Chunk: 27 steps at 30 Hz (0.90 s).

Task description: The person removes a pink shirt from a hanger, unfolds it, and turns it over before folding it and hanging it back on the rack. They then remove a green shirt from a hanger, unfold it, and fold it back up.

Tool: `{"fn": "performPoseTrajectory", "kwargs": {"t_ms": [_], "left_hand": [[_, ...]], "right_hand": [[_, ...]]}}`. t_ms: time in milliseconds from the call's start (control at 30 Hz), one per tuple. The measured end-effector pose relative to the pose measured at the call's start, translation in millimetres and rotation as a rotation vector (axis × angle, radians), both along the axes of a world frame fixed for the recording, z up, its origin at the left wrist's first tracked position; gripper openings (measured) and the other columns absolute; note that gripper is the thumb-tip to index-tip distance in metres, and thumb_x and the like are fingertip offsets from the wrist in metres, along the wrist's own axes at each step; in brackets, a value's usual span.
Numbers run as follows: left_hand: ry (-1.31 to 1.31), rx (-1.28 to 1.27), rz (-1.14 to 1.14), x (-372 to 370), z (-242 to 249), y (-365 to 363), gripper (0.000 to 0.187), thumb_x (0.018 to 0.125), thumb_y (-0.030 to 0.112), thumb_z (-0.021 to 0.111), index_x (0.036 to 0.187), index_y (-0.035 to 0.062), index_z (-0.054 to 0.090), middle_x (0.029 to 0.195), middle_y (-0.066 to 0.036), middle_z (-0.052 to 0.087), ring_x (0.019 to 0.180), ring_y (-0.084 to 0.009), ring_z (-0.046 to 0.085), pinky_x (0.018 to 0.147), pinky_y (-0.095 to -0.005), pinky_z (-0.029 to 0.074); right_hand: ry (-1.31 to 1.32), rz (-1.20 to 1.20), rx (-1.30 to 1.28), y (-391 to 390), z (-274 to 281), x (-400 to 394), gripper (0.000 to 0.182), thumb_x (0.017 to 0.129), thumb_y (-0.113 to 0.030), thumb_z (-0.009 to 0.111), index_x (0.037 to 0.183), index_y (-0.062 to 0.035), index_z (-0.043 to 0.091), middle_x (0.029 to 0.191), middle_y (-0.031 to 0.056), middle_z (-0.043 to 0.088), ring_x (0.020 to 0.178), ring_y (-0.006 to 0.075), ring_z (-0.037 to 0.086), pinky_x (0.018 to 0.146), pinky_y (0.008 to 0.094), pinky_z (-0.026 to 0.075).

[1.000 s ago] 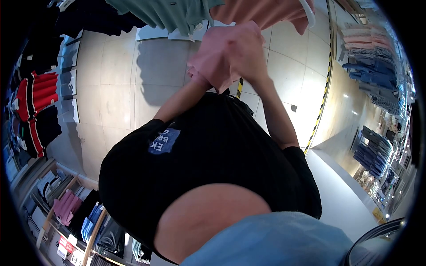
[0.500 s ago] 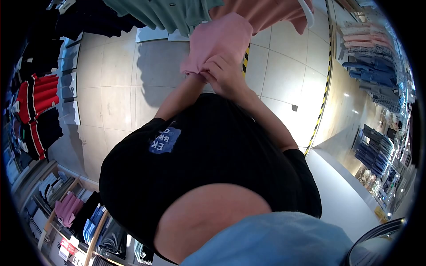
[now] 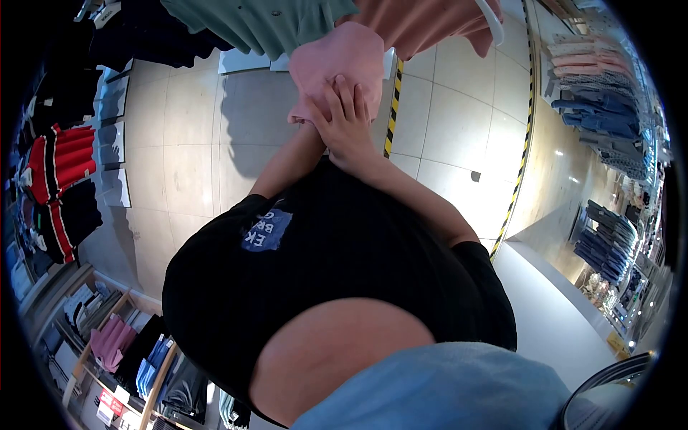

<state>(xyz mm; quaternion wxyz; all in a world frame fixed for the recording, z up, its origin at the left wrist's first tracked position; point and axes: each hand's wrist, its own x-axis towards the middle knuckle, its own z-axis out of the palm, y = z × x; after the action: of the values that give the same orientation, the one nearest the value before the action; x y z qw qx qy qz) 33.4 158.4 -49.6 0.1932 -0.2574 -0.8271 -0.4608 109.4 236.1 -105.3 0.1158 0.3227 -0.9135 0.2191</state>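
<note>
A piece of pink cloth [image 3: 337,54], which looks like part of a garment, covers my left hand up to the wrist. Only the left forearm [image 3: 296,159] shows below its lower edge, so those fingers are hidden. My right hand [image 3: 345,122] lies flat on the cloth with its fingers spread, pressing over the covered left hand. Just beyond the cloth hang a green shirt [image 3: 265,25] and a salmon-pink shirt [image 3: 430,25], close to its top edge.
Dark garments [image 3: 143,32] and red striped garments [image 3: 64,161] hang along the left. A shelf [image 3: 93,358] with folded clothes stands at lower left. Yellow-black tape [image 3: 393,118] runs along the tiled floor [image 3: 459,122]. More clothes racks [image 3: 602,107] line the right.
My right hand has gone from pinching the cloth's lower edge near the left wrist to lying flat on it with spread fingers. The cloth has shifted slightly left.
</note>
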Motion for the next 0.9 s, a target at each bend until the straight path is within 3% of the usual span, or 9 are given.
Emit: {"fn": "performPoseTrajectory", "kwargs": {"t_ms": [233,433,533,633,900], "left_hand": [[0.003,0.011,0.001,-2,-5,-2,0.031,0.085,0.018,0.070,0.115,0.0084,0.069,0.106,-0.008,0.069,0.106,-0.0249,0.063,0.093,-0.0338,0.048],[0.003,0.021,0.014,0,-6,-4,0.032,0.085,0.018,0.070,0.115,0.0084,0.069,0.107,-0.008,0.069,0.107,-0.0249,0.063,0.094,-0.0336,0.048],[0.004,0.026,0.010,0,-11,-5,0.032,0.085,0.018,0.070,0.116,0.0084,0.069,0.107,-0.008,0.069,0.107,-0.0249,0.063,0.094,-0.0336,0.048],[0.006,0.027,0.016,1,-14,-6,0.032,0.085,0.018,0.071,0.116,0.0084,0.070,0.108,-0.008,0.070,0.108,-0.0249,0.063,0.095,-0.0335,0.048],[0.008,0.037,0.020,4,-23,-9,0.033,0.086,0.018,0.071,0.117,0.0083,0.070,0.109,-0.008,0.070,0.109,-0.0249,0.064,0.096,-0.0333,0.048]], "right_hand": [[-0.008,0.003,0.053,-1,4,-1,0.079,0.071,-0.011,0.066,0.148,-0.0090,0.047,0.154,0.0248,0.033,0.148,0.0499,0.025,0.115,0.0711,0.021],[0.047,-0.066,0.001,1,-10,-1,0.064,0.073,-0.012,0.067,0.136,-0.0140,0.060,0.152,0.0168,0.040,0.148,0.0442,0.029,0.120,0.0625,0.022],[0.027,-0.058,-0.104,3,-20,-3,0.066,0.069,-0.005,0.072,0.133,-0.0170,0.063,0.153,0.0127,0.041,0.149,0.0424,0.026,0.122,0.0595,0.020],[0.064,-0.068,-0.145,5,-23,-3,0.049,0.074,-0.009,0.066,0.123,-0.0159,0.067,0.148,0.0111,0.047,0.147,0.0405,0.032,0.120,0.0590,0.024],[0.111,-0.088,-0.305,6,-22,-6,0.037,0.074,-0.006,0.066,0.110,-0.0126,0.071,0.133,0.0127,0.058,0.135,0.0428,0.047,0.115,0.0544,0.036]]}}
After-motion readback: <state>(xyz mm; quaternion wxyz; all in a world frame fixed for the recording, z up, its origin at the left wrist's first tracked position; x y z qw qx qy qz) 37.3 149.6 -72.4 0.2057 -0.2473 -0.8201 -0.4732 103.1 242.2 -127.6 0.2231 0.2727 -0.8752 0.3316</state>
